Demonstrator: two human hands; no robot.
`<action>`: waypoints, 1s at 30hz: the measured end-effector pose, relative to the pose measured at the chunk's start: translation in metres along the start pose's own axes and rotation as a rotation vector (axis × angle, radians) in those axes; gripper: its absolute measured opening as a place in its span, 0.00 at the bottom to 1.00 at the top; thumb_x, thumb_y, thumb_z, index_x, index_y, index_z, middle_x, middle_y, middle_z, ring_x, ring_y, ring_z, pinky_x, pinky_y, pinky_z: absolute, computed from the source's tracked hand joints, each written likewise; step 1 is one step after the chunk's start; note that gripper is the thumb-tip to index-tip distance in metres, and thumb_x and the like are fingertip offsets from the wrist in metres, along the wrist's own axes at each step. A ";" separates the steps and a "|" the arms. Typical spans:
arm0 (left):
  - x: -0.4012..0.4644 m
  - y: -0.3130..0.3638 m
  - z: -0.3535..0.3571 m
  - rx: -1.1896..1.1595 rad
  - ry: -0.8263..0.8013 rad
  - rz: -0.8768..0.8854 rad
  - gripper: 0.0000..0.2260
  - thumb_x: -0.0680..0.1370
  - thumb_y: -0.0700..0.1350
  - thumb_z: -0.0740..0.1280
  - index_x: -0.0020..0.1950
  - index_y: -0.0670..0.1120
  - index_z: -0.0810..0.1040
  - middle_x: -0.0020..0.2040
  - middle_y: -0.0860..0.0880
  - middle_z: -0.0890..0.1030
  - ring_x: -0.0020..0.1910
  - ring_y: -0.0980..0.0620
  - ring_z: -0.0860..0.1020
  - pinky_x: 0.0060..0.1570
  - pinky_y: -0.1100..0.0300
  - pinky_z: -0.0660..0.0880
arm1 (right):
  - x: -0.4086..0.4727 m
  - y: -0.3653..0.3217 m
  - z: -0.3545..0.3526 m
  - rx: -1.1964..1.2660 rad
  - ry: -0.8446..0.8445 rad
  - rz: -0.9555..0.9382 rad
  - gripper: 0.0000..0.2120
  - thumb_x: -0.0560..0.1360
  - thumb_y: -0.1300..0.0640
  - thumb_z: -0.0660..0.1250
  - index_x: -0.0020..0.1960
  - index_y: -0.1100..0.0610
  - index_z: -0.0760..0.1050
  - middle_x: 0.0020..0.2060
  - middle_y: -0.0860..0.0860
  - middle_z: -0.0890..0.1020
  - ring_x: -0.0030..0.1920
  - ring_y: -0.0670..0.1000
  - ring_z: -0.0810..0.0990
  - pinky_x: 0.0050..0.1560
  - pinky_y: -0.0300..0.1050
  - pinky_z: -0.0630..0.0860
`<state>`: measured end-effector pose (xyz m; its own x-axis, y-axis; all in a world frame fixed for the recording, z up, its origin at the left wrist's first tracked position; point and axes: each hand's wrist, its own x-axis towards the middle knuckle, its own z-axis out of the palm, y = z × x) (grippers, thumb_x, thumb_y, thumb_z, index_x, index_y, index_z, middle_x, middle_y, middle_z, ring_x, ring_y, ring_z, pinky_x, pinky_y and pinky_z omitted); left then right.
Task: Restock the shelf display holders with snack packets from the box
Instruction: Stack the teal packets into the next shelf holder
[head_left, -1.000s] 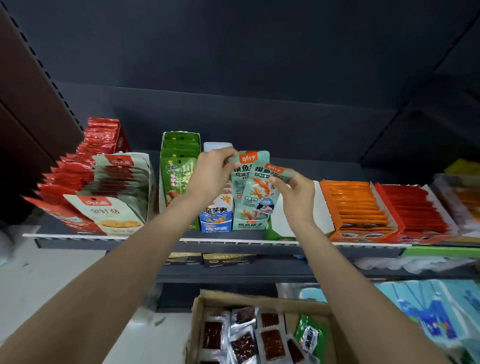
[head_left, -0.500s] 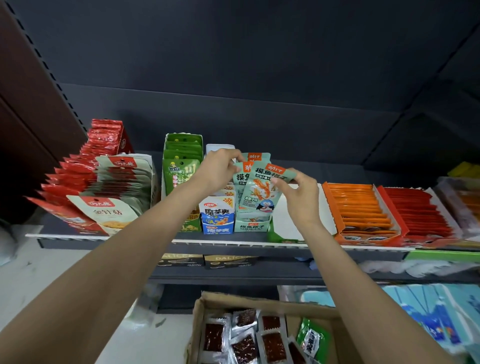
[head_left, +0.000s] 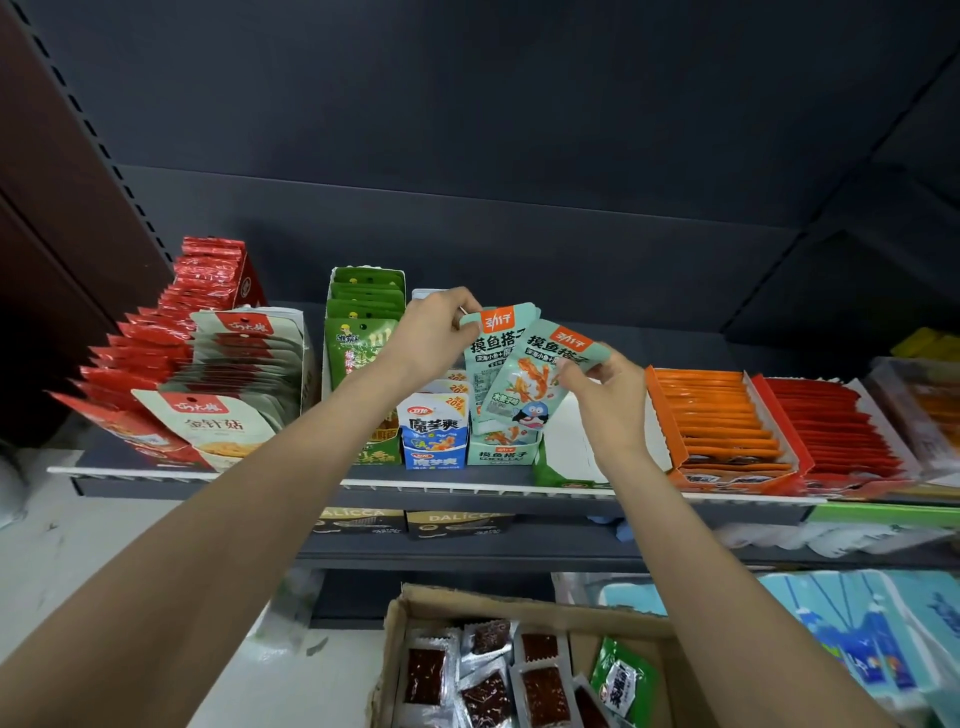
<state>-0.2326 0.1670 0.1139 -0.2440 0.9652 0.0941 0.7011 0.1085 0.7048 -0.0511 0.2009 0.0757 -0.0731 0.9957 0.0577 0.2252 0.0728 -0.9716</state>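
My right hand (head_left: 605, 395) pinches the front teal packet (head_left: 535, 384) at its top right corner, tilted, long axis leaning right. My left hand (head_left: 436, 332) pinches the packets behind. The teal holder (head_left: 501, 452) waits directly below them.

Two bare forearms enter from the bottom edge and run up to the hands. No sleeve covers either arm as far as the view shows. The left hand (head_left: 434, 332) is bare: no glove or ring can be made out on it. The right hand (head_left: 610, 395) is likewise bare, with an uncovered wrist and no watch or band. The fingers (head_left: 579, 371) are slim with short nails; finer detail is too blurred to tell.
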 end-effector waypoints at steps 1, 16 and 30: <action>0.000 0.002 0.000 -0.017 0.018 0.012 0.03 0.79 0.41 0.63 0.52 0.44 0.74 0.45 0.44 0.81 0.42 0.45 0.80 0.43 0.51 0.77 | -0.001 0.000 0.001 0.007 -0.002 0.005 0.03 0.75 0.59 0.68 0.49 0.55 0.76 0.46 0.49 0.81 0.44 0.42 0.79 0.39 0.33 0.73; -0.004 0.023 -0.024 0.155 -0.188 0.275 0.13 0.77 0.38 0.66 0.60 0.47 0.80 0.51 0.50 0.77 0.48 0.53 0.76 0.45 0.67 0.72 | 0.004 -0.016 -0.024 0.053 0.010 0.047 0.08 0.75 0.62 0.68 0.53 0.59 0.77 0.49 0.51 0.83 0.47 0.45 0.82 0.41 0.38 0.77; 0.013 0.038 0.006 0.955 -0.119 0.261 0.19 0.74 0.29 0.61 0.60 0.46 0.73 0.54 0.45 0.78 0.53 0.42 0.78 0.44 0.56 0.65 | -0.008 -0.022 -0.024 -0.023 0.152 -0.092 0.08 0.75 0.61 0.67 0.54 0.59 0.75 0.50 0.51 0.81 0.51 0.47 0.81 0.38 0.35 0.80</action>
<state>-0.2050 0.1852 0.1374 0.0269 0.9980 0.0579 0.9808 -0.0152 -0.1945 -0.0327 0.1929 0.1024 0.0533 0.9819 0.1819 0.2465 0.1636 -0.9552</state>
